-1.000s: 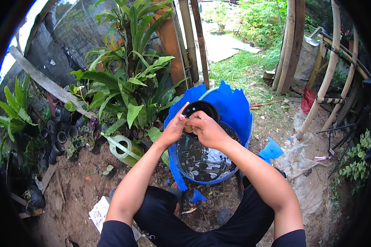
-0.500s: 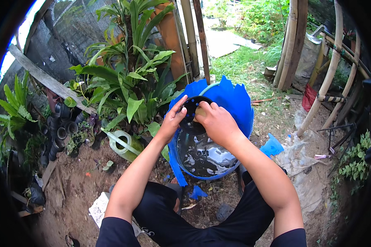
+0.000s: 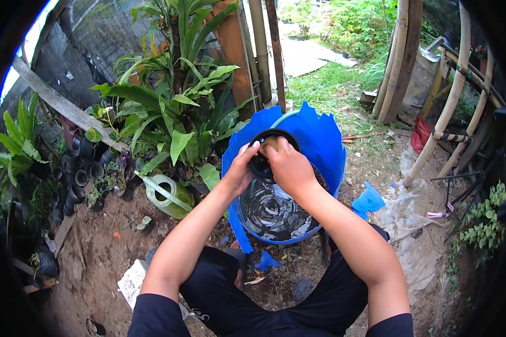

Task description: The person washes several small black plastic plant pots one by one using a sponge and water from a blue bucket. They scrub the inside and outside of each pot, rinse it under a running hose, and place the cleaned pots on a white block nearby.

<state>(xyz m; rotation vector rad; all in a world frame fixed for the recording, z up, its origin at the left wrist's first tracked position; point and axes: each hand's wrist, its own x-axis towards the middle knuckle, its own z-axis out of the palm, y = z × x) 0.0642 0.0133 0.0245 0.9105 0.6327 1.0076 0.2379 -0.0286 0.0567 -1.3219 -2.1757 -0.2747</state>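
A black plastic plant pot [image 3: 261,169] with holes in its bottom is tilted, mouth toward me, above the water in a broken-rimmed blue tub [image 3: 325,137]. My left hand [image 3: 240,172] is closed on the pot's left side, thumb over the rim. Inside the pot, my right hand [image 3: 291,169] grips a tan, sponge-like pad [image 3: 271,141], mostly covered by the fingers. Ripples ring the dark water [image 3: 272,212] below. A pale green hose [image 3: 287,116] hangs over the tub's far rim.
Left of the tub stands a green watering can [image 3: 168,196], near leafy plants [image 3: 180,143]. Several black pots [image 3: 81,177] are piled farther left. Blue plastic shards [image 3: 369,200] lie on the soil. Bamboo poles [image 3: 441,106] rise at the right.
The pad and my right hand have shifted within the pot, and the pot's tilt has changed, hiding most of its bottom holes. Rings now spread on the water.
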